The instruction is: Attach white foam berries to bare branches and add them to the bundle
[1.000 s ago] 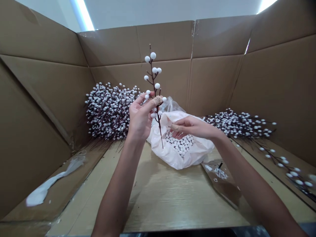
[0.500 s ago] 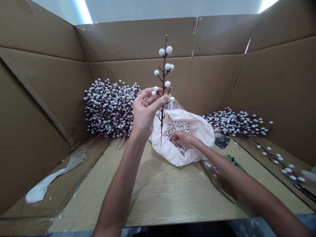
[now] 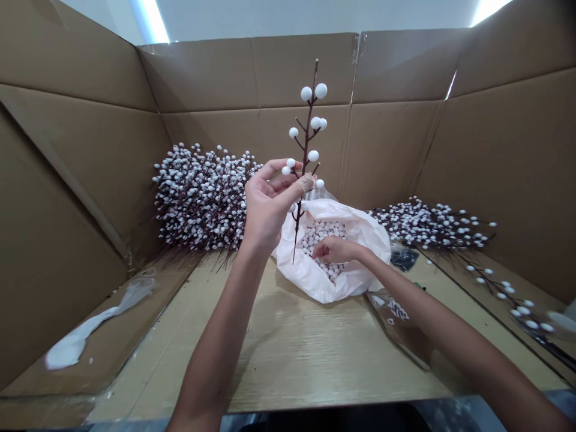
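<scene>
Between thumb and fingers, my left hand grips a brown artificial berry stem, held nearly upright with its tip leaning a little right. Several white berries sit on its side twigs, while a few twig ends and the top are bare. My right hand reaches into an open white plastic bag full of loose white berries. Its fingers are curled down at the berries, and whatever they pinch is hidden. A tape-like wrap shows on the left thumb.
A big pile of berry stems lies at the back left, a smaller bunch at the back right. One berry stem rests on the right. Cardboard walls surround the table. A white plastic strip lies left.
The stem in my left hand has shifted slightly right and tilts more to the right at the top. My right hand stays in the bag, moved only slightly.
</scene>
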A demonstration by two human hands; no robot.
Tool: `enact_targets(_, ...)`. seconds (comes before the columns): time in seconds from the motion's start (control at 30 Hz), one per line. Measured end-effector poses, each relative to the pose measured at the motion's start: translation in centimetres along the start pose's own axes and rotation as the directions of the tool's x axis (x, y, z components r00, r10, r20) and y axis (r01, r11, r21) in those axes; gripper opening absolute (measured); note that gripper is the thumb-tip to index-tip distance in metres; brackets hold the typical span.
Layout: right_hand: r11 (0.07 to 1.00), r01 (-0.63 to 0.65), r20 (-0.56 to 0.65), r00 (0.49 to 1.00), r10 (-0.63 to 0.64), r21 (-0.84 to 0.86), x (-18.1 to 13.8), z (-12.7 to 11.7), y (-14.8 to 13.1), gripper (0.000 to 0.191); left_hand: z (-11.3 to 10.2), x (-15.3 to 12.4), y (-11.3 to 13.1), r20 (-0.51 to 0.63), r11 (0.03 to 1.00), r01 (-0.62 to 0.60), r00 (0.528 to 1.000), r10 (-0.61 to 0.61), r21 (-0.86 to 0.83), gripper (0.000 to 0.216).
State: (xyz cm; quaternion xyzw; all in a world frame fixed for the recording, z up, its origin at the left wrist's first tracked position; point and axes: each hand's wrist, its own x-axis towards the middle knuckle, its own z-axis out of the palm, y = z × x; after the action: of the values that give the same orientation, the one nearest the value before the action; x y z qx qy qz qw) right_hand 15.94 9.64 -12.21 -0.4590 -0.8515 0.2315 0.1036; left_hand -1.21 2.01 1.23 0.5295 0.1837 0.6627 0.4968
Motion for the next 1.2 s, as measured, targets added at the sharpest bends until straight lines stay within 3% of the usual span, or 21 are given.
enact_targets(0.13,0.998,0.033,0.017,0.999,-0.034,0.044,-0.6,-0.4,0.3,0.029,-0.1,0.1,-0.2,0.013,1.000,0.009,1.000,-0.009,-0.001,0.028)
enact_targets(0.4,0.998,0.040,-0.047,0.998,-0.038,0.047,0.2,1.2,0.4,0.020,0.0,-0.1,-0.2,0.057,0.999,-0.044,0.998,0.042,0.031,0.021)
enact_targets(0.63,0.983,0.123,-0.041,0.992,-0.118,0.140,0.0,0.9,0.3,0.028,0.0,-0.2,-0.4,0.095,0.994,-0.073,0.993,0.065,0.079,0.021)
enact_targets(0.87,0.977,0.085,-0.104,0.992,-0.065,0.197,0.4,1.7,0.0,0.017,0.0,-0.1,-0.6,0.119,0.989,-0.105,0.989,0.093,0.099,0.022)
enact_targets(1.0,0.967,0.068,-0.171,0.985,-0.026,0.246,-0.3,0.5,0.0,0.010,-0.1,0.1,-0.6,0.120,0.986,-0.110,0.988,0.095,0.122,0.022)
enact_targets(1.1,0.935,0.069,-0.242,0.970,0.018,0.347,-1.5,-1.3,-0.4,0.027,-0.1,0.1,-0.5,0.132,0.989,-0.113,0.986,0.100,0.098,0.023)
enact_targets(1.2,0.811,0.146,-0.327,0.943,0.058,0.566,-2.9,-3.3,-1.4,0.037,0.0,0.0,-0.5,0.143,0.989,-0.112,0.985,0.097,0.098,0.023)
